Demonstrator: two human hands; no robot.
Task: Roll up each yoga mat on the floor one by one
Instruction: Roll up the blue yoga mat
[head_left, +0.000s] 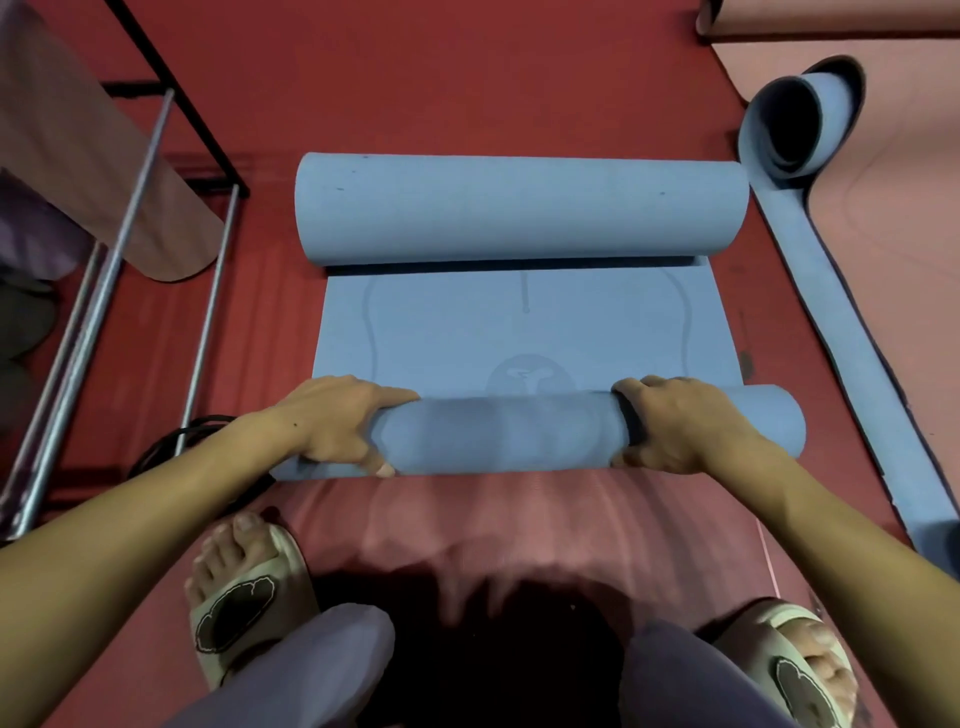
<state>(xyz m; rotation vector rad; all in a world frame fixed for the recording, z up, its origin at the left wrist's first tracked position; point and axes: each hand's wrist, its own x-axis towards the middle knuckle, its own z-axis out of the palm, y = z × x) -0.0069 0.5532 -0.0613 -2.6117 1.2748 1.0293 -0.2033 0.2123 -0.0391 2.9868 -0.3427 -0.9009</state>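
A blue yoga mat (519, 338) lies on the red floor in front of me, curled at both ends. Its near end forms a small roll (498, 434), and its far end forms a thicker roll (519, 208). My left hand (337, 423) grips the near roll at its left end, fingers over the top and thumb at the front. Further right, my right hand (675, 426) wraps around the same roll, with the roll's right end sticking out past it. A second blue mat (852, 364), partly rolled at its far end (800, 124), lies along the right.
A pink mat (893, 218) is spread at the right under the second blue mat. A metal rack (130, 223) with a pink rolled mat (88, 156) stands at the left. A black cable (171, 441) lies by my left arm. My slippered feet (244, 597) are planted close below.
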